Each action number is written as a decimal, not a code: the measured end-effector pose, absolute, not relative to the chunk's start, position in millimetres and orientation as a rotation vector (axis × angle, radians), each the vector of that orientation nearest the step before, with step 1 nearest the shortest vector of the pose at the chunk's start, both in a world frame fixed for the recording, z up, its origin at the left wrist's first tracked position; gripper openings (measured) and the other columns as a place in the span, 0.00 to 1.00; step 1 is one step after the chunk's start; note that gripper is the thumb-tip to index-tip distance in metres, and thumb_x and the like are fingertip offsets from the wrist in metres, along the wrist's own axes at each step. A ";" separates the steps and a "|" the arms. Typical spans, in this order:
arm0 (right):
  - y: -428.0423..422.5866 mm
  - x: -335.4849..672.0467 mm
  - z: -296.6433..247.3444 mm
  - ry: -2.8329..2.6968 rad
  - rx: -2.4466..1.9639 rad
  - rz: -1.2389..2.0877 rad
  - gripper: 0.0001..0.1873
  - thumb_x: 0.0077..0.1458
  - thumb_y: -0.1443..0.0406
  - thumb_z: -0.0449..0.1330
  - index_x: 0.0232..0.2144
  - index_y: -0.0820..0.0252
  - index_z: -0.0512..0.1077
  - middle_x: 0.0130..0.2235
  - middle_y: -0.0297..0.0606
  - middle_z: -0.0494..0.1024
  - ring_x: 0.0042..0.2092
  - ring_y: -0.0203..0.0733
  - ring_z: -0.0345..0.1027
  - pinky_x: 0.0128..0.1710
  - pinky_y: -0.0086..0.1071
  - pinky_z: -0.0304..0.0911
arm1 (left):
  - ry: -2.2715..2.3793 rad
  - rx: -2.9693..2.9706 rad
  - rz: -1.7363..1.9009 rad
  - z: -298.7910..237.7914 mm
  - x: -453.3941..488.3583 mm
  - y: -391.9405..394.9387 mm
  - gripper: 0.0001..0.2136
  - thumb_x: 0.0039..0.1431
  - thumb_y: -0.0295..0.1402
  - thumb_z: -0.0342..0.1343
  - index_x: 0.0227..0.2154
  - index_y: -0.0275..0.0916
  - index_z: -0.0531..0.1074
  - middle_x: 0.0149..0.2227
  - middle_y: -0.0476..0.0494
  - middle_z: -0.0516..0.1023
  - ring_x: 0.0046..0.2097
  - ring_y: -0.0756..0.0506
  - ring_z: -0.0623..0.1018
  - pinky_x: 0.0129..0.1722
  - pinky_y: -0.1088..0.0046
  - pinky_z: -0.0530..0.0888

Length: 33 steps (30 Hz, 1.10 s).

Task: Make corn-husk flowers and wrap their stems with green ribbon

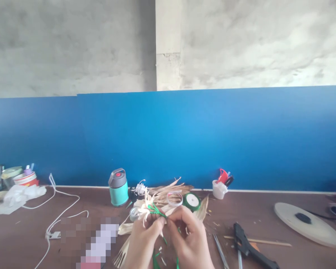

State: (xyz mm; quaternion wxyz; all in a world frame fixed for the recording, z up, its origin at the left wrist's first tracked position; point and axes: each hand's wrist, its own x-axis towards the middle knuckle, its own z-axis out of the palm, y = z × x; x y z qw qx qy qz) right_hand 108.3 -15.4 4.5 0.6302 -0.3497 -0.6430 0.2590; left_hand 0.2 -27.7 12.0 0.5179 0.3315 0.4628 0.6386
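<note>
My left hand is closed on a small spray of handmade white flowers with green stems. The pale petals spread out above and left of the fingers. Close beside it, my right hand pinches the gathered end of the same green stems between thumb and finger. Whether a strip of green tape is also in that pinch I cannot make out. Behind the hands lie dried corn husks, a green ribbon spool and a clear tape roll. Green bits lie beneath the hands.
A teal flask stands behind on the left. To the right are a white cup of tools, tweezers, a black glue gun, a thin wooden stick and a round disc. A white cable winds across the left.
</note>
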 end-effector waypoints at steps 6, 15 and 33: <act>-11.4 112.3 1.4 -1.572 -0.779 0.352 0.11 0.54 0.71 0.56 0.21 0.57 0.64 0.23 0.32 0.67 0.25 0.36 0.58 0.24 0.28 0.52 | 0.916 0.709 1.531 7.6 10.0 -28.9 0.12 0.39 0.37 0.69 0.21 0.37 0.72 0.13 0.53 0.71 0.13 0.52 0.67 0.15 0.78 0.62; -17.1 97.8 -2.1 -1.435 -0.787 0.360 0.12 0.53 0.70 0.58 0.18 0.56 0.67 0.22 0.34 0.66 0.26 0.39 0.58 0.27 0.32 0.52 | 1.042 0.755 1.654 -0.3 7.0 -27.3 0.13 0.40 0.40 0.70 0.22 0.36 0.75 0.17 0.50 0.75 0.18 0.49 0.71 0.21 0.75 0.67; -2.0 122.4 10.6 -1.079 -0.264 2.305 0.12 0.40 0.62 0.68 0.17 0.65 0.73 0.15 0.28 0.67 0.14 0.23 0.50 0.13 0.21 0.36 | 0.565 1.005 1.203 27.5 -18.7 -32.6 0.14 0.44 0.37 0.69 0.27 0.36 0.72 0.19 0.48 0.76 0.20 0.47 0.77 0.22 0.71 0.75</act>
